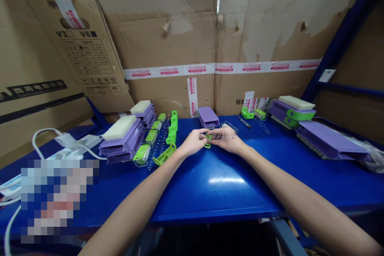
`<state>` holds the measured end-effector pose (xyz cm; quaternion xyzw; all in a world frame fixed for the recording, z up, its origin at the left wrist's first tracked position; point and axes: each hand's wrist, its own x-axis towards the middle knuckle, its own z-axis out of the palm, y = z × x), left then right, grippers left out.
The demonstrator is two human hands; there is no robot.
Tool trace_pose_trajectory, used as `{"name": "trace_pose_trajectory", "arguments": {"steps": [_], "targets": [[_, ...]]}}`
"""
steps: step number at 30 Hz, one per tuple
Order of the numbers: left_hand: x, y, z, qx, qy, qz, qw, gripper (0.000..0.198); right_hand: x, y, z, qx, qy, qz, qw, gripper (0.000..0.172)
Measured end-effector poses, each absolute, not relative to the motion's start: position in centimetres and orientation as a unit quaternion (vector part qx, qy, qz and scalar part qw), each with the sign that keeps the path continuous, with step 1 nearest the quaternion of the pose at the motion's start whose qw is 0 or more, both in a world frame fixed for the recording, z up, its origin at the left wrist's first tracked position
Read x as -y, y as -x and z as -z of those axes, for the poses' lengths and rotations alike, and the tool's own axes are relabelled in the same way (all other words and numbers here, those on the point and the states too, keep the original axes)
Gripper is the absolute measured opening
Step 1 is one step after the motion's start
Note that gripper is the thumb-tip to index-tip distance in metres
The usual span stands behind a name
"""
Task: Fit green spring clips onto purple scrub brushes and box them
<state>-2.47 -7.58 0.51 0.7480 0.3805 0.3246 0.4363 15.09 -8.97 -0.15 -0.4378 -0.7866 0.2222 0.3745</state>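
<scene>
Both my hands meet over the middle of the blue table. My left hand pinches a small green plastic part. My right hand is closed on a coiled metal spring that lies sideways between the fingers and touches the green part. Just behind the hands stands a purple block.
Purple brushes with white bristles and rows of green parts and springs lie at the left. More purple and green brushes and purple plates sit at the right. Cardboard boxes wall the back; white cables lie far left.
</scene>
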Motion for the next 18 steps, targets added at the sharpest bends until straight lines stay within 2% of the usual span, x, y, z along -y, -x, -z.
{"name": "trace_pose_trajectory", "arguments": {"steps": [9,18], "targets": [[8.05,2.45,-1.46,-0.365,-0.738,-0.316,0.471,0.041,9.12,-14.89,-0.15,0.790,0.436,-0.218,0.370,0.023],[7.78,2.43,-1.22,-0.353,-0.712,-0.320,0.516,0.041,8.92,-14.43,-0.75,0.788,0.513,-0.125,0.317,0.020]]}}
